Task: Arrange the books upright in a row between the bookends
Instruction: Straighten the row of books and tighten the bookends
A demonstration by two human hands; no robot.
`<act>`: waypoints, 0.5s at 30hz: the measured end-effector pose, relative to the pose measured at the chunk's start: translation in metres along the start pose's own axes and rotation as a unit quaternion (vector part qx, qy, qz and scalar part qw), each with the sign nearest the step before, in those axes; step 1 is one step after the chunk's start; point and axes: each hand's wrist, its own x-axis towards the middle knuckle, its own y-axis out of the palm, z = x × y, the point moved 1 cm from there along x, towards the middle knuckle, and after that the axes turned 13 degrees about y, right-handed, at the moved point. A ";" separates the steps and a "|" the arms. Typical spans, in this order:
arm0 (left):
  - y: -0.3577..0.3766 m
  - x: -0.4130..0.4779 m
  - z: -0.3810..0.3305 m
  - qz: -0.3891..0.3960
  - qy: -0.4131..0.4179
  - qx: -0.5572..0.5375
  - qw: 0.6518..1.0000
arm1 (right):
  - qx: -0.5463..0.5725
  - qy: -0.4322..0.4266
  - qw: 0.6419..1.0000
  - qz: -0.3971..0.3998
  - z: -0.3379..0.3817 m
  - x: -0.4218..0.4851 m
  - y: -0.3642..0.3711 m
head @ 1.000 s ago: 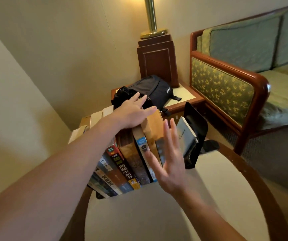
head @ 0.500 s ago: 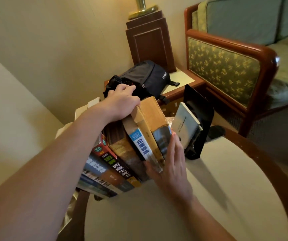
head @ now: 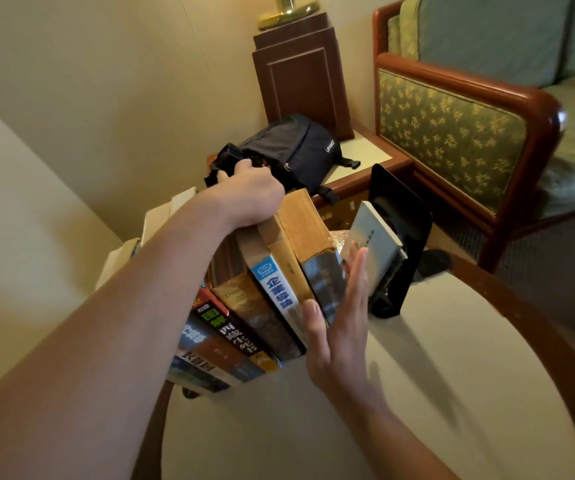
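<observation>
A row of several books stands on the round table, spines toward me. My left hand curls over the top edges of the books in the middle of the row. My right hand lies flat with straight fingers against the dark cover of the rightmost book in the row. A thin pale book leans against the black bookend to the right, with a gap between it and the row. The left bookend is hidden behind my arm.
A black bag lies on a side table behind the books, beside a wooden lamp base. A green upholstered sofa with a wooden arm stands at the right. The wall is close on the left.
My left hand went from flat on the book tops to curled over them. My right hand moved from in front of the spines to flat against the rightmost book's cover.
</observation>
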 end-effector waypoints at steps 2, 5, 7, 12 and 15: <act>0.002 -0.002 -0.005 -0.013 0.007 0.030 0.999 | -0.011 0.013 0.997 -0.070 0.009 0.002 0.017; 0.002 -0.006 -0.007 -0.010 0.137 0.063 0.988 | -0.012 0.019 0.987 -0.158 0.016 0.007 0.040; 0.000 -0.008 -0.007 0.021 0.184 0.066 0.981 | -0.018 0.019 0.982 -0.188 0.014 0.008 0.047; 0.001 -0.008 -0.001 0.043 0.250 0.148 0.956 | -0.048 -0.002 0.975 -0.218 0.006 0.012 0.054; 0.001 -0.011 -0.001 0.038 0.275 0.224 0.934 | -0.053 -0.010 0.968 -0.245 0.006 0.013 0.056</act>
